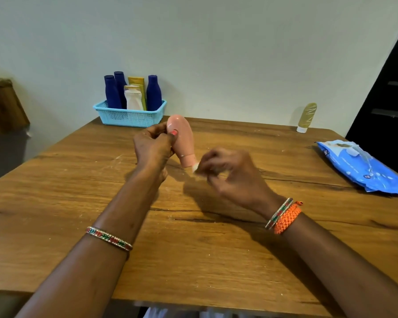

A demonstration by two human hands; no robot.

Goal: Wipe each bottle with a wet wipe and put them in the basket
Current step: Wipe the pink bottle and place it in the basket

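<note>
Presently the left hand (153, 149) grips the pink bottle (182, 140) cap-down above the table (216, 260); the blurred right hand (228, 171) pinches a small wet wipe (195, 168) at its cap — a slack pinch could drop the wipe; the basket (129, 115) stands well apart.

The print on the blue wipes pack (363, 167) is too blurred to read.

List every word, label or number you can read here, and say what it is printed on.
None can be read.
Blue wipes pack: white print and small icons, too blurred.
Olive-yellow tube: pale pattern only, no letters legible.
Pink bottle: no print visible.
Bottles in the basket: no labels visible.
</note>
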